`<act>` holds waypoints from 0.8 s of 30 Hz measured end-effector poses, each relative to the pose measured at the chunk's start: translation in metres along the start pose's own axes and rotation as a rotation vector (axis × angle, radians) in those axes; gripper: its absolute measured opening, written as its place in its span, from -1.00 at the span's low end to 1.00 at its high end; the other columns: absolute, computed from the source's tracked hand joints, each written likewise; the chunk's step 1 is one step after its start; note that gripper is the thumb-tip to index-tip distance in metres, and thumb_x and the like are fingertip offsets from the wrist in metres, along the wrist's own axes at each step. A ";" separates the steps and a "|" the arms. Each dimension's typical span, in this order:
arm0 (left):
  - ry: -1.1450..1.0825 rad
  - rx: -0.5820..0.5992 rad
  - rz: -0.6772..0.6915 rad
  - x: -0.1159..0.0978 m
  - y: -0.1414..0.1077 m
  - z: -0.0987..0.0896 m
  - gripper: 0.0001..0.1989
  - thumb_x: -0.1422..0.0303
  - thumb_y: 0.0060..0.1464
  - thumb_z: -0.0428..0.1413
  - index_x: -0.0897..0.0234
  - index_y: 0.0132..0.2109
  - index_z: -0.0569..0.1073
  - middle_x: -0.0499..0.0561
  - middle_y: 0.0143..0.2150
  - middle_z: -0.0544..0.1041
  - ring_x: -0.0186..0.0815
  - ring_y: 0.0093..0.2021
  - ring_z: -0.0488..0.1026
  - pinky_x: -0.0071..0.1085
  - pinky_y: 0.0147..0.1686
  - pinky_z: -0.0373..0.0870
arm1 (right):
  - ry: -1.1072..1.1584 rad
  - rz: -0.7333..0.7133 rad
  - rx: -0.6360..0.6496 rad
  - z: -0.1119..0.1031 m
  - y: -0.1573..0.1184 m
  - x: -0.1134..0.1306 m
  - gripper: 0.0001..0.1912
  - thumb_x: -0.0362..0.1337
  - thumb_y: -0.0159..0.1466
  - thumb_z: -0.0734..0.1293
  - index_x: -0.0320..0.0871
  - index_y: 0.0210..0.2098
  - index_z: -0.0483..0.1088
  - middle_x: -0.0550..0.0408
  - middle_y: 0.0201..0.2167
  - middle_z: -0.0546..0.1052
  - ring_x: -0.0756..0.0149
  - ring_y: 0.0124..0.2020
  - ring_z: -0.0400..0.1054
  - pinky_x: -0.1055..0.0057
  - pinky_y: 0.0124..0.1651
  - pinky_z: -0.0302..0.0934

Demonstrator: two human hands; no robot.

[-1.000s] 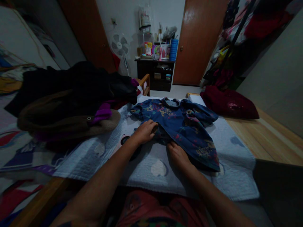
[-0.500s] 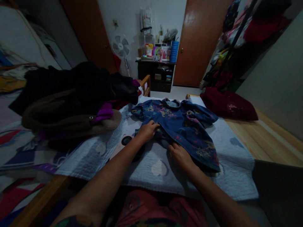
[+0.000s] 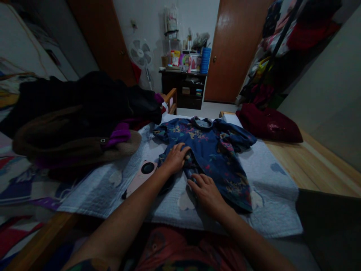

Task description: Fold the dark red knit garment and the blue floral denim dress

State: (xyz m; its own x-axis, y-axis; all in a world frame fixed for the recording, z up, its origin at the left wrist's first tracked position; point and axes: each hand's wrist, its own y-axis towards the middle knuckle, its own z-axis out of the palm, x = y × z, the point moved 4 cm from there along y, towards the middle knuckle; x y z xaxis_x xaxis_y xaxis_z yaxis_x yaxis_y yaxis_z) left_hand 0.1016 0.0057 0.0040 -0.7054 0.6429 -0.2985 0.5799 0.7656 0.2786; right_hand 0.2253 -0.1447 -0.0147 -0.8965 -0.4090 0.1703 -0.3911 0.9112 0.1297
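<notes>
A dark blue floral garment [image 3: 211,150] lies spread on a pale quilted cloth [image 3: 276,192], its collar away from me. My left hand [image 3: 176,156] rests on the garment's left part near a fold, fingers apart and slightly bent. Nearer to me, my right hand [image 3: 205,190] lies on the garment's lower edge with its fingers spread. Between the hands the lower edge is folded, showing the inner side. A pink phone [image 3: 138,180] with a round black camera part lies left of the garment, partly behind my left forearm.
Dark clothes [image 3: 90,98] and a brown garment [image 3: 62,139] are piled at left. A maroon folded item [image 3: 270,124] sits on a wooden surface [image 3: 296,162] at right. Farther back stand a fan [image 3: 141,52], a dark cabinet [image 3: 183,90] and a door [image 3: 235,52].
My right hand has moved slightly left and its fingers have opened from the hem. The garment's lower right corner has shifted a little left and nearer. The phone shows more.
</notes>
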 end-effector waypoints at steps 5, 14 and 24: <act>0.136 -0.084 -0.147 -0.002 -0.016 -0.012 -0.58 0.48 0.04 0.08 0.18 0.08 0.33 0.13 0.06 0.31 -0.05 0.09 0.24 -0.14 0.09 0.25 | -0.125 -0.002 0.015 0.007 0.018 0.002 -0.66 -0.37 0.31 0.23 -0.06 0.06 0.36 -0.06 0.03 0.41 0.05 0.00 0.18 0.15 0.02 0.07; -0.064 -0.025 -0.323 0.012 -0.028 -0.003 -0.34 0.54 -0.04 0.08 0.27 0.24 0.14 0.19 0.11 0.38 -0.10 0.11 0.37 -0.24 0.05 0.31 | -0.122 0.091 -0.004 0.003 0.031 -0.015 -0.73 -0.44 0.32 0.19 -0.10 -0.07 0.41 -0.05 -0.14 0.44 0.15 -0.11 0.24 0.23 -0.06 0.09; -0.524 0.010 -0.234 0.011 -0.023 -0.030 -0.53 0.62 -0.15 -0.06 0.25 -0.08 0.48 0.00 -0.11 0.56 -0.22 -0.07 0.47 -0.27 0.02 0.35 | 0.216 0.009 -0.169 -0.021 0.028 -0.016 -0.87 -0.28 0.32 0.28 -0.16 -0.31 0.45 0.01 -0.21 0.45 0.27 -0.16 0.29 0.36 -0.08 0.16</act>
State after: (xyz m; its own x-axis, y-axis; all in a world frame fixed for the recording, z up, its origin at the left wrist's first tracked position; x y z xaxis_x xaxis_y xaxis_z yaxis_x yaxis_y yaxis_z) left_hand 0.0681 -0.0057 0.0211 -0.5203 0.3798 -0.7648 0.4385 0.8874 0.1424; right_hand 0.2326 -0.1136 0.0064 -0.8273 -0.4188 0.3745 -0.3267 0.9009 0.2857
